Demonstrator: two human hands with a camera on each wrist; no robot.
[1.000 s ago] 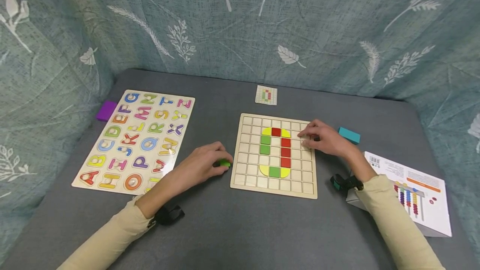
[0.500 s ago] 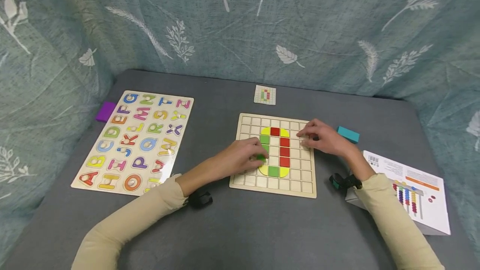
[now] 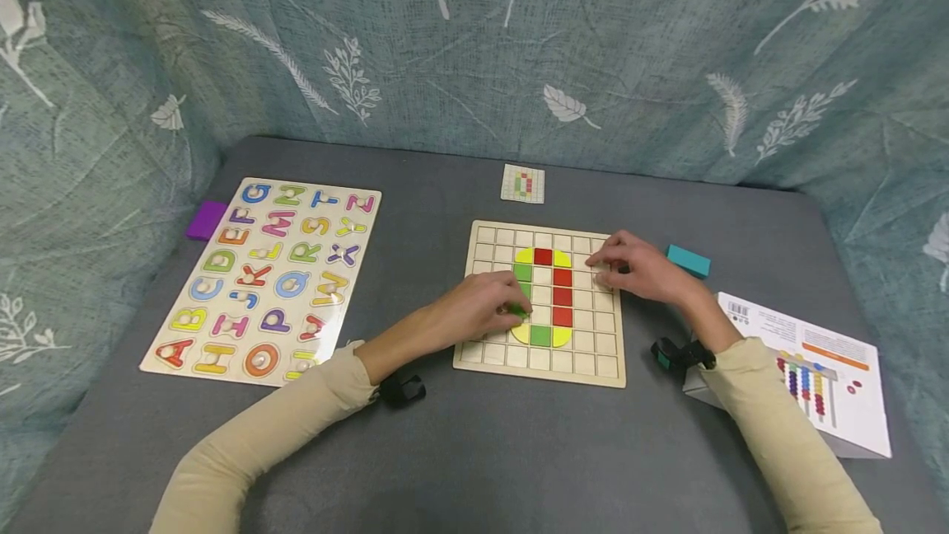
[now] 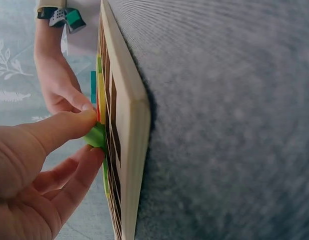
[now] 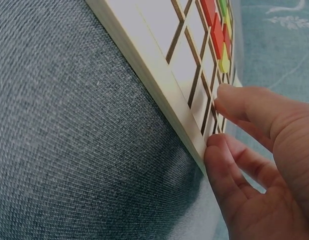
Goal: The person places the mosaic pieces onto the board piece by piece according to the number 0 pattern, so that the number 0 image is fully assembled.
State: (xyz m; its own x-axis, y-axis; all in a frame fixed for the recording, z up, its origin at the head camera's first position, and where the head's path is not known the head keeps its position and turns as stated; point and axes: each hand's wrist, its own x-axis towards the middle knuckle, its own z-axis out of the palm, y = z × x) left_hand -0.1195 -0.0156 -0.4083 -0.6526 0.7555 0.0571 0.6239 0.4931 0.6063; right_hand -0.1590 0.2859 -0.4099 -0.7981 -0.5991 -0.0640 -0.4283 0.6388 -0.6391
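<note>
A wooden grid board (image 3: 586,366) lies on the grey table. On it, red tiles (image 3: 563,297), green tiles (image 3: 540,336) and yellow rounded corner tiles (image 3: 563,338) form an upright ring. My left hand (image 3: 482,305) is over the ring's left side, pinching a green tile (image 4: 96,136) between thumb and fingers, low against the board. In the head view the hand mostly hides that tile; whether it sits fully in its cell I cannot tell. My right hand (image 3: 643,269) rests with its fingertips on the board's upper right part, fingers loosely bent.
Behind the board lies a small pattern card (image 3: 522,185). An alphabet peg puzzle (image 3: 298,213) is at left, with a purple block (image 3: 205,222) beside it. At right are a teal block (image 3: 689,261) and a white box (image 3: 863,410) with an abacus picture. A curtain hangs behind.
My left hand moved right, from the table beside the board onto the ring's left side, carrying the green tile. Over the last half second it has barely moved. The right hand stayed put.
</note>
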